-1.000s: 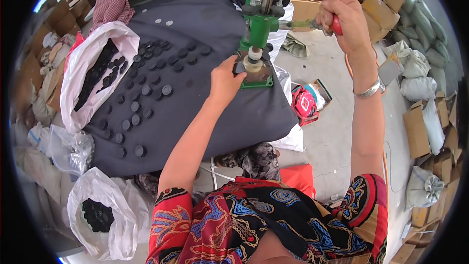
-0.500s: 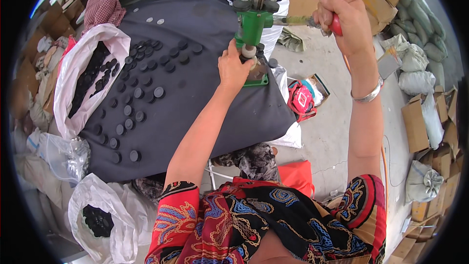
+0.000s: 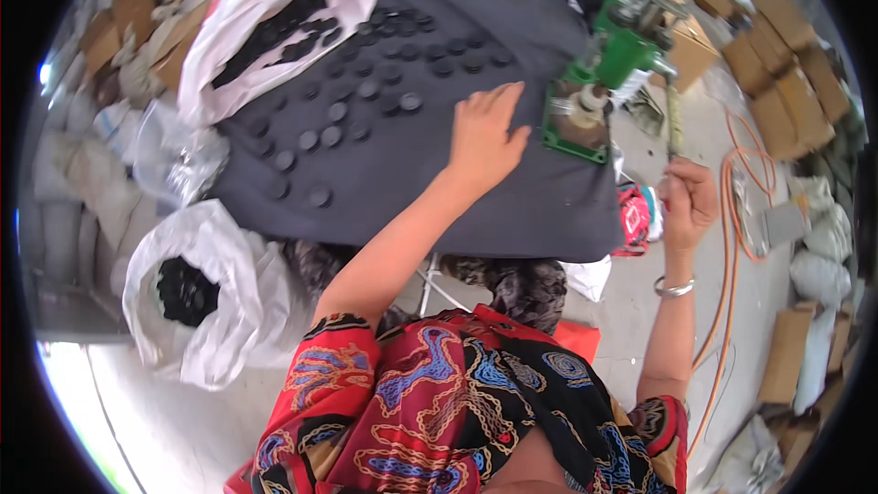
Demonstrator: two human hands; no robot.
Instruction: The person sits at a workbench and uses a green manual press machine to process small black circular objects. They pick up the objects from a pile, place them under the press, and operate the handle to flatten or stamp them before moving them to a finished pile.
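A green hand press (image 3: 624,57) stands on the dark cloth-covered table, its base plate (image 3: 590,155) toward me. My right hand (image 3: 690,203) is closed round the end of the press lever (image 3: 675,119), which points down toward me; the knob is hidden in the fingers. Left of the base, my left hand (image 3: 487,142) hovers over the cloth, thumb apart from the fingers, with nothing visible in it. Black round caps (image 3: 411,102) lie scattered on the cloth left of this hand. The pale ram end (image 3: 594,96) sits low over the base plate; whether anything lies beneath cannot be seen.
An open white sack (image 3: 206,82) of black pieces lies on the table's left. Another white sack (image 3: 247,338) with black pieces stands below it, near a clear plastic bag (image 3: 178,160). Cardboard boxes (image 3: 777,82) and an orange hose (image 3: 727,284) are at the right.
My left hand has left the press and moved to its left, opening. My right hand has pulled the lever down toward me. The view has shifted, so the press appears farther right.
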